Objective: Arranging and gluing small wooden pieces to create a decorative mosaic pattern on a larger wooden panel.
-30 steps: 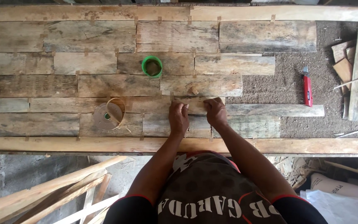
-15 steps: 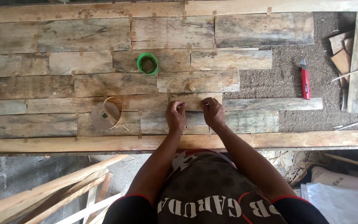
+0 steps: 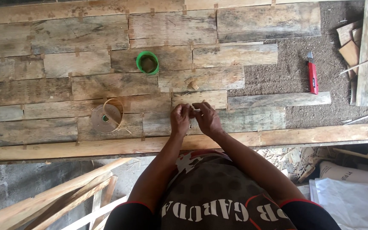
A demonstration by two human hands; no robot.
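Observation:
My left hand and my right hand are close together over weathered wooden planks laid in rows. Their fingertips meet and pinch a small pale strip, perhaps tape; it is too small to make out. The hands rest above a plank just behind a long pale board along the near edge. A small wooden piece lies on the planks just beyond my fingers.
A green tape roll sits on the planks farther back. A brown, nearly used-up roll lies to the left of my hands. A red utility knife lies on the gritty ground at right, near stacked wood offcuts. Loose wooden slats lean at lower left.
Both hands stay at the same spot on the planks, fingers working together. The view has shifted slightly; nothing else moved.

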